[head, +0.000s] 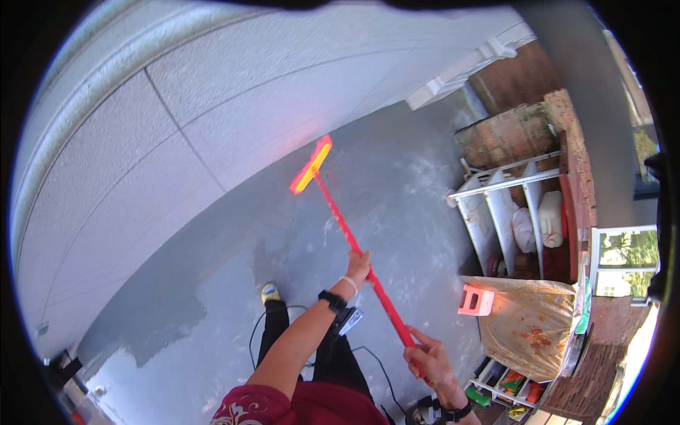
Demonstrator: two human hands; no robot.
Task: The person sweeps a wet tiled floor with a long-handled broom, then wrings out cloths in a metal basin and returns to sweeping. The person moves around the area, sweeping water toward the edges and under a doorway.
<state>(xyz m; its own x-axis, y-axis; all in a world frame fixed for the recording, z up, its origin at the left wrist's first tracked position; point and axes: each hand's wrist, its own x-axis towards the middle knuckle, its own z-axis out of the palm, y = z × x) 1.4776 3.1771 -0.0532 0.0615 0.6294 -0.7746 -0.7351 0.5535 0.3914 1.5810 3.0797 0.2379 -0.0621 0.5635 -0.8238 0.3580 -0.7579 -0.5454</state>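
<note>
A long-handled push broom with a red handle slants across the concrete floor. Its yellow and red broom head rests by the foot of the pale wall. My left hand is wrapped around the middle of the handle. Closer to my body, my right hand grips the handle's upper end, with its index finger partly extended. Below the left forearm, a small device hangs near my leg. My yellow shoe stands on the floor to the left of the broom.
The pale textured wall runs along the left. Darker, wet-looking concrete borders lighter floor. At right stand a white-framed shelf unit, a pink plastic stool and a cloth-covered piece. A dark cable trails around my legs.
</note>
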